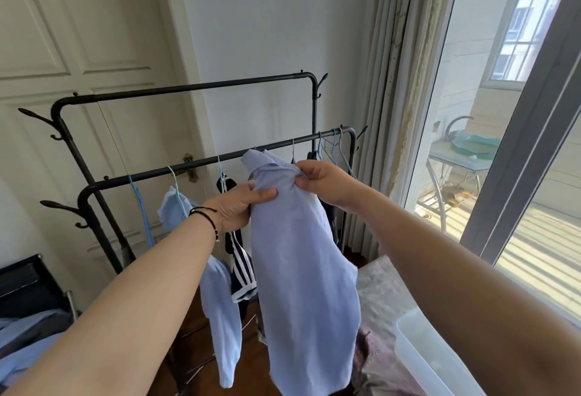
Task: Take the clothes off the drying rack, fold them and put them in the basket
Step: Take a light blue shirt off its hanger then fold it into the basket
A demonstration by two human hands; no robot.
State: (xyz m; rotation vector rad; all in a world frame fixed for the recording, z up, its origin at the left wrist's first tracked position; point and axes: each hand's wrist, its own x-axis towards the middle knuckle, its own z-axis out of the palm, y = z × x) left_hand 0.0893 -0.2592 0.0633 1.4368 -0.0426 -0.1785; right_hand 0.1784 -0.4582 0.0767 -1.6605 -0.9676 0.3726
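A light blue shirt (298, 270) hangs in front of the black drying rack (195, 163), held up at its shoulders. My left hand (239, 207) grips its left shoulder and my right hand (323, 182) pinches the fabric just under the collar. Left of it, a second pale blue garment (220, 301) hangs from a hanger on the lower rail. Between the two hangs a dark garment with white stripes (242, 266). A translucent white basket (430, 354) stands at the lower right, partly behind my right arm.
Several bare blue hangers (330, 152) cluster at the rail's right end. Blue clothes lie on a dark chair (28, 295) at the lower left. A pale covered surface (380, 298) lies beneath the basket. A curtain (396, 112) and a glass balcony door (471, 144) fill the right side.
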